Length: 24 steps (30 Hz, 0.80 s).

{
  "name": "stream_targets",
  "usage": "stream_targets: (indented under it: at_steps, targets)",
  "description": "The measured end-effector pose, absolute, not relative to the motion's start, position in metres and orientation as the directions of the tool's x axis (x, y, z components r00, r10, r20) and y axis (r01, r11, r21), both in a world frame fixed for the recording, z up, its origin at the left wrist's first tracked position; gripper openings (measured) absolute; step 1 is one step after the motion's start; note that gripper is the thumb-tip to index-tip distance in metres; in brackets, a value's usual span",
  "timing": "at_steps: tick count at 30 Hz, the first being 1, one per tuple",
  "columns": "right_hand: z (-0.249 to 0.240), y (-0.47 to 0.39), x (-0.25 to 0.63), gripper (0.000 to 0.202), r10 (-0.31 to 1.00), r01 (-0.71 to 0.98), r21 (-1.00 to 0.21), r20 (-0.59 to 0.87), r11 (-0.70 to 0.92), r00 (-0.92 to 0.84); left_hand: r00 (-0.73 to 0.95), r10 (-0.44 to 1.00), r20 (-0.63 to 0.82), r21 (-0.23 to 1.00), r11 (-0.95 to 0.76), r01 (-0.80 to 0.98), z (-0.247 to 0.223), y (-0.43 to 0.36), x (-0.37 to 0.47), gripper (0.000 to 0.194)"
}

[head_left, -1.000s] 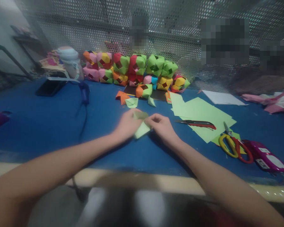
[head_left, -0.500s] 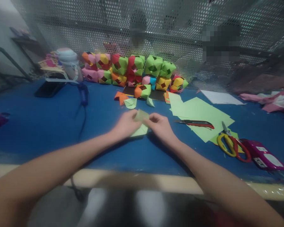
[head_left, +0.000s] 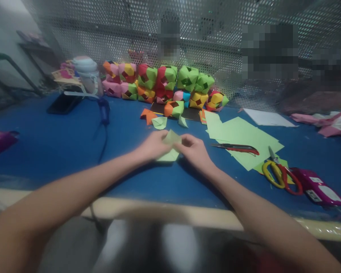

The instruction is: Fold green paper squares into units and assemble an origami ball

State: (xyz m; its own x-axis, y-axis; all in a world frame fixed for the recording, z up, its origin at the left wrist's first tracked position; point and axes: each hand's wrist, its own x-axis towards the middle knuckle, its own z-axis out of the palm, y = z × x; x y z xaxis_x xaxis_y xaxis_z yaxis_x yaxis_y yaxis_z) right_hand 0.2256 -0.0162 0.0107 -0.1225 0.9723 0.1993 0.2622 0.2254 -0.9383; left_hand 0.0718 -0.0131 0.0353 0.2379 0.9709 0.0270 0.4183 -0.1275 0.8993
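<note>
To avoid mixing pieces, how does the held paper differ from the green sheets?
The held paper is folded and looks smaller; the green sheets look larger and flat. The left hand and right hand hold the held paper, not the green sheets. Both are pale green.

1. Left: over the blue tabletop (head_left: 125, 132), passage is open from the left hand (head_left: 153, 145) to the dark cord (head_left: 105, 142)
2. Centre: folded green paper (head_left: 170, 156) blocks the gap between left hand and right hand (head_left: 193, 149)
3. Near side: free strip lies between the forearms (head_left: 96, 172), up to the table edge (head_left: 122, 206)
4. Right: utility knife (head_left: 240, 148), scissors (head_left: 279, 175) and purple packet (head_left: 319, 187) obstruct lateral travel
5. Far side: small folded pieces (head_left: 159, 122), then stacked paper blocks (head_left: 161, 81), bar passage
</note>
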Motion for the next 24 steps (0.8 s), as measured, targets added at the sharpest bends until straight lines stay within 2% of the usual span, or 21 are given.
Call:
stream_targets:
  at_steps: [5,9,13,16,20,24]
  targets:
    - [0.012,-0.016,0.225,0.013,0.969,0.278,-0.935,0.175,0.219,-0.172,0.277,0.961,-0.013,0.896,-0.112,0.431,0.035,-0.008,0.068,0.007]
    - [0.015,-0.017,0.224,0.014,0.977,0.237,-0.958,0.122,0.162,-0.177,0.230,0.973,-0.015,0.913,-0.080,0.399,0.036,-0.006,0.066,0.007]
    - [0.017,-0.017,0.223,0.022,0.984,0.218,-0.970,0.072,0.107,-0.164,0.077,0.997,0.004,0.970,-0.022,0.242,0.033,-0.003,0.067,0.019]
    - [0.015,-0.017,0.223,0.018,0.984,0.267,-0.956,0.078,0.119,-0.161,-0.007,1.000,0.017,0.994,-0.016,0.108,0.023,-0.003,0.069,0.022]
    - [0.012,-0.012,0.227,0.009,0.981,0.337,-0.922,0.171,0.192,-0.090,0.037,0.999,0.029,0.999,-0.030,0.020,0.016,-0.008,0.074,0.021]
    - [0.014,-0.005,0.239,0.011,0.917,0.475,-0.795,0.393,0.377,-0.068,0.113,0.993,0.027,0.998,-0.033,0.045,0.028,-0.013,0.073,0.024]
